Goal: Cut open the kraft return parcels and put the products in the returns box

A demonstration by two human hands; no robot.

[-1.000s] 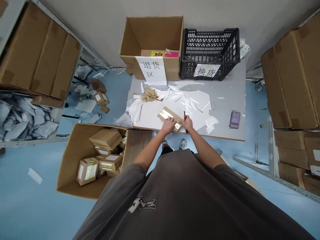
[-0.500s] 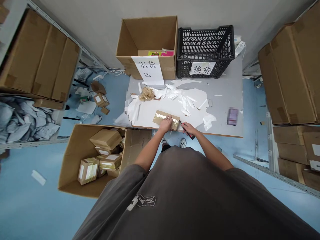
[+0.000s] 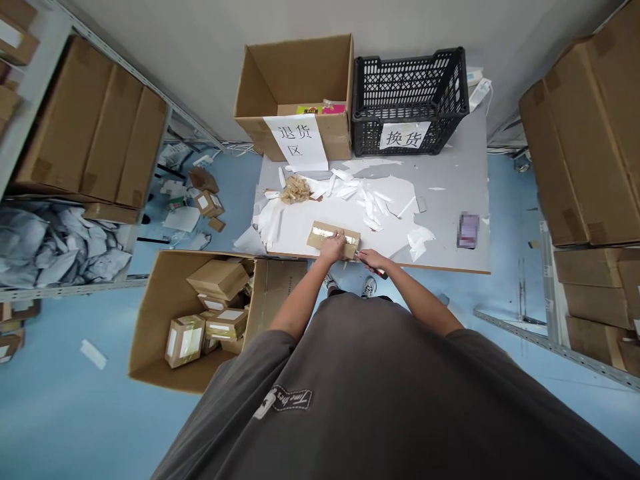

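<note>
A small brown cardboard box [image 3: 320,231] with shiny tape along its top lies near the table's front edge. My left hand [image 3: 333,247] grips it from the front and top, fingers pressed together on the cardboard. Just to the right, my right hand [image 3: 371,259] is wrapped round a red and black cutter [image 3: 381,273]. The cutter's tip meets the box's right end, low by the front corner. White paper scraps [image 3: 370,203] and a crumpled ball of brown tape [image 3: 295,189] lie behind the box.
An open carton [image 3: 300,127] and a black crate [image 3: 410,127], each with a paper sign, stand at the table's back. A purple item [image 3: 468,231] lies on the right. A large carton of small boxes [image 3: 145,320] stands at left; shelves flank both sides.
The cutter in my right hand has moved slightly left and down, its tip now at the box's lower right corner. My left hand stays on the box. The view has shifted a little.
</note>
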